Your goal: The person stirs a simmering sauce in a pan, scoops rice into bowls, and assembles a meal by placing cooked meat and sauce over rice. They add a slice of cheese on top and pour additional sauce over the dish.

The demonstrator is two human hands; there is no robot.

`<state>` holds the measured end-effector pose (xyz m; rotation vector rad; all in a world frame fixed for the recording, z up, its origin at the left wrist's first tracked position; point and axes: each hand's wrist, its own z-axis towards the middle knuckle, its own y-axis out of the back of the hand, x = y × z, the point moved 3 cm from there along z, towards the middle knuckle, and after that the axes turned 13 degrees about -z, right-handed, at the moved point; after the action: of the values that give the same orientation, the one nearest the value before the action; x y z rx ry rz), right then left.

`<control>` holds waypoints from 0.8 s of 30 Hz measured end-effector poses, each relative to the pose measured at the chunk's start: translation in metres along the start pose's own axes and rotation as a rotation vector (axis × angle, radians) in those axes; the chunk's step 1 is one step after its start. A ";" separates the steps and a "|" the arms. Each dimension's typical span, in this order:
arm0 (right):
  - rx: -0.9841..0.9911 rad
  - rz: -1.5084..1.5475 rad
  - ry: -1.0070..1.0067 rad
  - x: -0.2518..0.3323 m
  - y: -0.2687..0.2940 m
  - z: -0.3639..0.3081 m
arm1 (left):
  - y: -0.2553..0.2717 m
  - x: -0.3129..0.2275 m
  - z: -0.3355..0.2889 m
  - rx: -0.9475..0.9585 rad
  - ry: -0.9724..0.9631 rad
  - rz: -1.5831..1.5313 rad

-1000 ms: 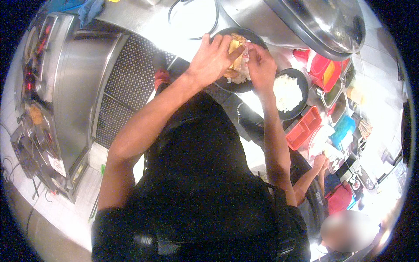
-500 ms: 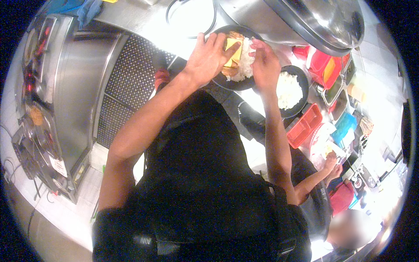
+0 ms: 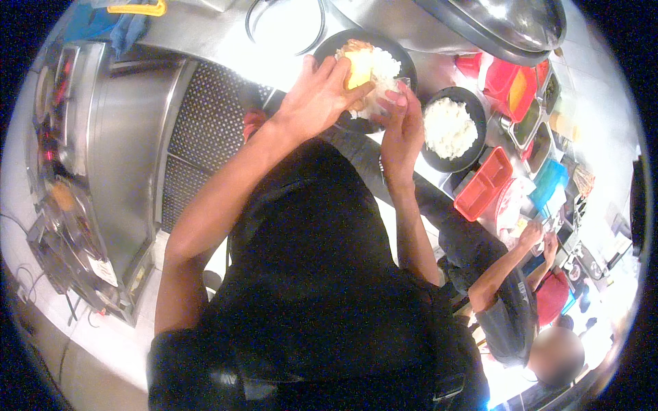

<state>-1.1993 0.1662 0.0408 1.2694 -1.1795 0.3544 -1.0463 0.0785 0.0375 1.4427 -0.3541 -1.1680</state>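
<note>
A black round pan or bowl [image 3: 406, 60] on the counter holds white rice [image 3: 385, 63] and brownish pieces of food [image 3: 356, 46]. A yellow slice that looks like cheese [image 3: 359, 70] lies over them. My left hand [image 3: 317, 94] reaches across the near-left rim, its fingers bent onto the slice and its thumb pointing right. My right hand [image 3: 403, 127] is at the near-right rim, fingertips pinched together. A small shiny, clear scrap shows at those fingertips, too small to name. To the right sits a second black bowl [image 3: 444, 164] filled with white rice.
A red divided tray [image 3: 484, 183], a red container [image 3: 506, 82] and metal pans [image 3: 524, 133] line the right counter. A co-worker [image 3: 507, 301] works there with both hands. A big steel lid [image 3: 504, 31] overhangs the far side; steel equipment [image 3: 127, 151] stands left.
My right hand has drawn back toward me and slightly left, off the rice. My left hand stays on the yellow slice. The whole view has shifted a little, and the co-worker's hands have moved.
</note>
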 end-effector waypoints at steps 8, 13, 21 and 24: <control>-0.008 0.142 -0.079 0.014 0.005 -0.011 | -0.004 0.003 -0.005 0.070 0.033 0.059; -0.065 0.233 -0.098 0.020 0.003 -0.019 | -0.002 0.003 -0.005 0.067 0.044 0.038; -0.159 0.083 0.012 0.010 0.013 -0.009 | 0.001 0.004 -0.006 0.067 0.051 0.056; -0.221 0.135 0.072 0.009 0.019 -0.001 | 0.003 0.003 -0.005 0.045 0.081 -0.030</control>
<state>-1.2101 0.1703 0.0585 0.9806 -1.2104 0.3557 -1.0397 0.0780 0.0375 1.5349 -0.3048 -1.1286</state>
